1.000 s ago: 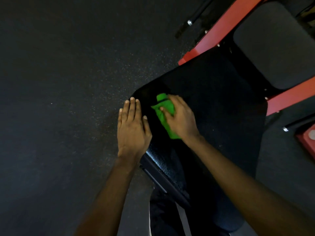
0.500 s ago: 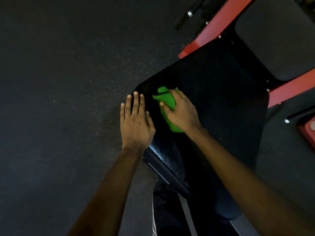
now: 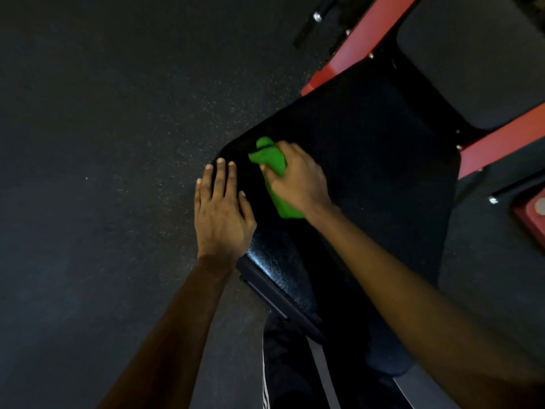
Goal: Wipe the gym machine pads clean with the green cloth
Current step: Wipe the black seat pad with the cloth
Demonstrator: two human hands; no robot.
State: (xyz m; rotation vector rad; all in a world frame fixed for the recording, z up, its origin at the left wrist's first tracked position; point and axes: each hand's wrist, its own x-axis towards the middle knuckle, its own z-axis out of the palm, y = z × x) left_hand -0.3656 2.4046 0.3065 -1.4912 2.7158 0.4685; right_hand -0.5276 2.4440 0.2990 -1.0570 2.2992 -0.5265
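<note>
A large black pad (image 3: 368,160) of the gym machine fills the middle of the head view. My right hand (image 3: 298,181) grips the bunched green cloth (image 3: 269,156) and presses it onto the pad near its far left corner. Green cloth also shows below the hand near the wrist. My left hand (image 3: 221,211) lies flat with straight fingers on the pad's left edge, beside the cloth and apart from it.
A second grey-black pad (image 3: 477,54) sits at the top right between red frame bars (image 3: 362,33). Another red bar (image 3: 501,143) runs along the right. Dark speckled rubber floor (image 3: 103,143) spreads to the left. My striped trouser leg (image 3: 283,373) shows below the pad.
My right hand has slid the cloth a little farther toward the pad's far corner. My left hand has kept its flat rest on the pad's edge.
</note>
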